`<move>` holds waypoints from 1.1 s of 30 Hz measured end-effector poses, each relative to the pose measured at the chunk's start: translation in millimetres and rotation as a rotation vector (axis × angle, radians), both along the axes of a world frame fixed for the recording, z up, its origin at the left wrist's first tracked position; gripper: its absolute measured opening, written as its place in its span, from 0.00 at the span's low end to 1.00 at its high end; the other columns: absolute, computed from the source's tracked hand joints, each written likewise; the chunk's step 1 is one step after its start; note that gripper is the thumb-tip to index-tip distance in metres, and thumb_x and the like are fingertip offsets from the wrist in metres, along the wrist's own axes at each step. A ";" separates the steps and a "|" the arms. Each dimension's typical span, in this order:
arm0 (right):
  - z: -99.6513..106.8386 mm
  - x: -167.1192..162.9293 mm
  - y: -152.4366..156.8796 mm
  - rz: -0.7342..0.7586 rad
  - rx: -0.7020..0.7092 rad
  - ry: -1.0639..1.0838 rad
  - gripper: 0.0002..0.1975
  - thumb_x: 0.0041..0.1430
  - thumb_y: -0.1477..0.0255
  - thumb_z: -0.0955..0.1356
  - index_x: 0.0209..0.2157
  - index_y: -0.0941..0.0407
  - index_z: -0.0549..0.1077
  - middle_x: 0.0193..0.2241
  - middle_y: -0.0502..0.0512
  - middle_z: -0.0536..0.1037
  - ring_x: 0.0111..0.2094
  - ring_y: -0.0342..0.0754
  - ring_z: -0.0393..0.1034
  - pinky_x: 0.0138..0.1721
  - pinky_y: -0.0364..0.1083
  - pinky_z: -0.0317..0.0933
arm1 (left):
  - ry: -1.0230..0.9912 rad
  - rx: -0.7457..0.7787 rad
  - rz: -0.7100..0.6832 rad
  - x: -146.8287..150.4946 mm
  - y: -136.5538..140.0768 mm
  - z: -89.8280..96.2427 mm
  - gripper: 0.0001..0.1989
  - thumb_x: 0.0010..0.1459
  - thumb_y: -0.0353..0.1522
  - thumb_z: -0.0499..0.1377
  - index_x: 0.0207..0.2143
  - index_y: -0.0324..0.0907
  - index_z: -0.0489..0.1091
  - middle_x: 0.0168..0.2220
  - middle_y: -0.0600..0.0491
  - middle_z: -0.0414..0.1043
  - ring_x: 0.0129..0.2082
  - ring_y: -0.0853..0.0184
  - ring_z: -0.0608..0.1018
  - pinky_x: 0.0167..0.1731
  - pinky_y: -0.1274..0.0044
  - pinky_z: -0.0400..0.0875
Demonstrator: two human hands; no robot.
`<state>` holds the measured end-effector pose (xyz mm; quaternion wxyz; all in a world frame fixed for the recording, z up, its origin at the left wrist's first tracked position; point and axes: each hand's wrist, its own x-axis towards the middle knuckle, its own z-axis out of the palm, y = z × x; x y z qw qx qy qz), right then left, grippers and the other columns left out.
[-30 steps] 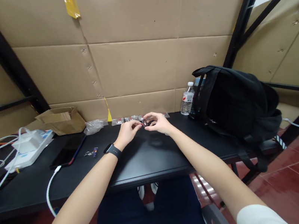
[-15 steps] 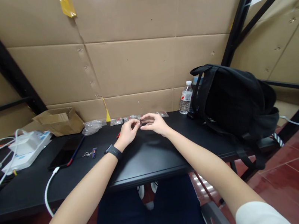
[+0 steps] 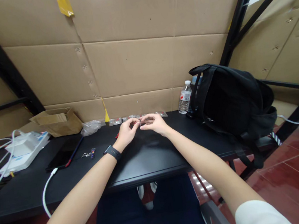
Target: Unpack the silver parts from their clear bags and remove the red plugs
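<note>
My left hand [image 3: 127, 132] and my right hand [image 3: 154, 123] meet over the black table [image 3: 151, 157], fingertips pinched together. Between them is a tiny dark piece [image 3: 140, 122], too small to make out; the fingers of both hands close on it. Partly hidden behind my left hand lies something small and red [image 3: 117, 135]. Small clear plastic bags [image 3: 116, 121] with bits of red inside lie in a row beyond my hands. Left of my watch, a small keychain [image 3: 92, 153] with a metal ring rests on the table.
At left are a phone [image 3: 65, 153] on a white cable, a white power strip [image 3: 26, 156], an open cardboard box [image 3: 60, 122] and a crumpled plastic bag [image 3: 92, 127]. A water bottle [image 3: 184, 100] and a black backpack [image 3: 233, 106] stand at right. Cardboard [image 3: 131, 65] walls the back.
My fingers have shifted slightly around the tiny piece, and less of it shows now. The whole view has moved a little; the things on the table stay in place.
</note>
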<state>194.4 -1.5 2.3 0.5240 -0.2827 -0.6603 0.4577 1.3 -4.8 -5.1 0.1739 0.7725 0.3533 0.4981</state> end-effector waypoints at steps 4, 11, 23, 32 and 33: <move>0.8 1.9 0.1 0.003 0.006 0.023 0.22 0.35 0.67 0.82 0.34 0.56 0.77 0.47 0.57 0.81 0.47 0.54 0.78 0.55 0.55 0.70 | 0.034 0.035 -0.004 0.0 -1.3 1.8 0.11 0.64 0.38 0.57 0.37 0.40 0.75 0.35 0.50 0.78 0.34 0.64 0.77 0.37 0.74 0.70; 1.2 3.9 0.1 0.016 -0.004 -0.008 0.22 0.35 0.66 0.82 0.34 0.56 0.78 0.48 0.57 0.81 0.47 0.54 0.78 0.55 0.55 0.69 | 0.127 0.158 0.076 0.6 -7.5 6.9 0.08 0.63 0.34 0.57 0.36 0.42 0.75 0.36 0.51 0.79 0.35 0.64 0.77 0.41 0.73 0.70; -1.9 4.7 1.3 -0.009 0.058 -0.088 0.17 0.37 0.61 0.81 0.28 0.56 0.80 0.43 0.56 0.81 0.42 0.51 0.78 0.54 0.53 0.68 | 0.297 0.212 0.028 -6.6 -6.5 13.8 0.08 0.64 0.34 0.58 0.34 0.43 0.76 0.36 0.51 0.80 0.39 0.61 0.79 0.46 0.70 0.69; -1.8 1.8 2.3 -0.038 0.075 -0.097 0.17 0.36 0.62 0.81 0.28 0.55 0.80 0.43 0.57 0.82 0.41 0.53 0.78 0.52 0.54 0.70 | 0.276 0.181 0.048 -10.2 -1.0 10.9 0.08 0.63 0.33 0.58 0.34 0.43 0.77 0.37 0.50 0.81 0.39 0.61 0.81 0.46 0.70 0.69; -0.3 4.0 2.6 -0.021 0.082 -0.113 0.16 0.38 0.62 0.80 0.29 0.55 0.81 0.43 0.57 0.82 0.42 0.53 0.78 0.53 0.54 0.69 | 0.249 0.171 0.046 -9.4 -1.3 10.4 0.08 0.62 0.34 0.58 0.34 0.43 0.77 0.37 0.50 0.82 0.38 0.61 0.81 0.45 0.70 0.69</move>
